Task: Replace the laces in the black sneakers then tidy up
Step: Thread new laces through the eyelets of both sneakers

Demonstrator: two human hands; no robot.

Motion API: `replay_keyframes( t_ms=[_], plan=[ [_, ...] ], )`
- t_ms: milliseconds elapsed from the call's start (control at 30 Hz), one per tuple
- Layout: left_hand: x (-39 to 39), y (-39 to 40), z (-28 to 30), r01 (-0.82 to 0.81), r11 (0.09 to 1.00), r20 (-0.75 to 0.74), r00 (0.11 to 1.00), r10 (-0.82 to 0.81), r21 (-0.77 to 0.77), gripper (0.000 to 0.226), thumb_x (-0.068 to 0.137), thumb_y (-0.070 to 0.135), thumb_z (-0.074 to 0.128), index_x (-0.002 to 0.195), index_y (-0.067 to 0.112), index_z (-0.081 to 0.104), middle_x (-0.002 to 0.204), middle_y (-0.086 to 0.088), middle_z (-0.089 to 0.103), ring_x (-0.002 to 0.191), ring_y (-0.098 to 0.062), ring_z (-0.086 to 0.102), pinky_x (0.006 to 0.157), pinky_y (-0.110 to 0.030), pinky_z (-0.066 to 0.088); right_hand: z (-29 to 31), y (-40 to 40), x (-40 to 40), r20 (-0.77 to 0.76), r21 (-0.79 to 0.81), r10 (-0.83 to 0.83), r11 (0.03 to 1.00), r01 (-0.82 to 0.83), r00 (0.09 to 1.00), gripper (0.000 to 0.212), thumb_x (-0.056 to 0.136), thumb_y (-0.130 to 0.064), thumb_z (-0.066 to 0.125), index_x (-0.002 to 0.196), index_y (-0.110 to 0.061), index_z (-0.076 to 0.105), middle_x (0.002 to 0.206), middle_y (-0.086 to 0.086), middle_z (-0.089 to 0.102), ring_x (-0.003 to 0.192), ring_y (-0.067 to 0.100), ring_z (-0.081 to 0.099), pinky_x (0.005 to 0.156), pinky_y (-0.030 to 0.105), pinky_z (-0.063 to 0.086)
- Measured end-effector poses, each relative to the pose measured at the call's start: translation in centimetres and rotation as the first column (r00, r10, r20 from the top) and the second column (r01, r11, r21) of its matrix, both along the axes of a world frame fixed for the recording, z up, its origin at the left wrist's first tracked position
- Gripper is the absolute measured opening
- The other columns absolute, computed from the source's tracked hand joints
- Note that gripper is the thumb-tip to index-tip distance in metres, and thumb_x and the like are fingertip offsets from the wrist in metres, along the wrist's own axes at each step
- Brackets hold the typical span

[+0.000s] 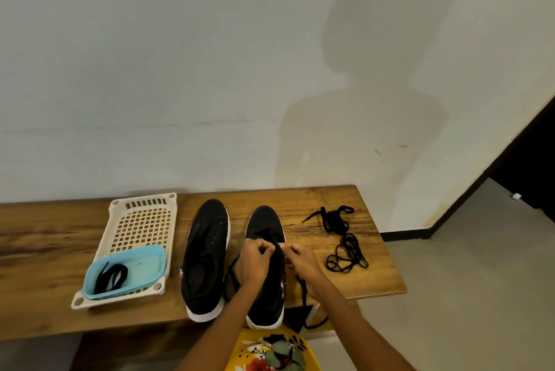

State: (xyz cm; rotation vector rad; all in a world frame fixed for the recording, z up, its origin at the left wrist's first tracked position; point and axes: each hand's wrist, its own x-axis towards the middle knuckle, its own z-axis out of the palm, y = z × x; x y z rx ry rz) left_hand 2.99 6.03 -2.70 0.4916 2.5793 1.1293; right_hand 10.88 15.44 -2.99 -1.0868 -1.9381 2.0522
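Two black sneakers with white soles stand side by side on the wooden table [45, 250], toes pointing at the wall. The left sneaker [205, 256] has no lace in it. Over the right sneaker [265, 226], my left hand [255, 259] and my right hand [301, 261] each pinch a black lace [303, 289] at the eyelets; its loose ends hang over the table's front edge. A pile of black laces [342, 238] lies to the right of the shoes. Another black lace [111, 276] sits in a light blue tub [150, 256].
A cream slotted basket [144, 220] on the table's left holds the blue tub at its near end. The table backs against a pale wall. Its right edge ends near grey floor [465, 280] and a dark doorway. Yellow floral cloth shows below the table edge.
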Motion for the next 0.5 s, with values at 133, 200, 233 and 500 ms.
replay_keyframes(
  t_ms=[133, 200, 233, 500],
  plan=[
    [-0.8, -0.3, 0.0, 0.053, 0.997, -0.028, 0.998, -0.052, 0.052, 0.013, 0.086, 0.019, 0.065, 0.098, 0.022, 0.061, 0.085, 0.009, 0.062, 0.085, -0.011, 0.062, 0.069, -0.029, 0.05, 0.9, 0.4, -1.1, 0.074, 0.122, 0.047, 0.991, -0.056, 0.996, 0.019, 0.097, -0.021, 0.053, 0.085, -0.015, 0.067, 0.082, 0.001, 0.066, 0.078, 0.013, 0.061, 0.064, 0.022, 0.047],
    [-1.3, -0.5, 0.0, 0.186, 0.983, -0.083, 0.979, -0.185, 0.008, 0.027, 0.089, 0.015, 0.06, 0.114, 0.025, 0.059, 0.09, 0.009, 0.061, 0.087, -0.01, 0.06, 0.072, -0.028, 0.05, 1.2, 0.6, -1.8, 0.145, 0.262, 0.131, 0.951, -0.165, 0.981, 0.021, 0.099, -0.021, 0.047, 0.081, -0.019, 0.057, 0.078, 0.0, 0.059, 0.074, 0.013, 0.055, 0.068, 0.028, 0.043],
    [-1.5, -0.5, 0.1, 0.263, 0.964, -0.119, 0.957, -0.265, -0.032, 0.032, 0.091, 0.012, 0.056, 0.119, 0.026, 0.059, 0.097, 0.007, 0.059, 0.091, -0.009, 0.058, 0.073, -0.026, 0.048, 1.6, 0.6, -2.1, 0.152, 0.277, 0.126, 0.947, -0.164, 0.98, 0.02, 0.1, -0.021, 0.043, 0.083, -0.019, 0.053, 0.078, 0.0, 0.057, 0.072, 0.012, 0.053, 0.067, 0.028, 0.042],
    [-3.3, -0.5, 0.8, 0.4, 0.907, -0.074, 0.909, -0.411, -0.129, 0.018, 0.091, 0.035, 0.055, 0.096, 0.025, 0.069, 0.103, 0.003, 0.053, 0.098, -0.013, 0.055, 0.087, -0.033, 0.047, 12.3, 4.4, -4.7, -0.437, -0.36, -0.393, 0.901, 0.243, 0.809, 0.018, 0.103, -0.015, 0.036, 0.091, -0.008, 0.048, 0.081, 0.008, 0.064, 0.066, 0.016, 0.063, 0.066, 0.026, 0.057]
  ],
)
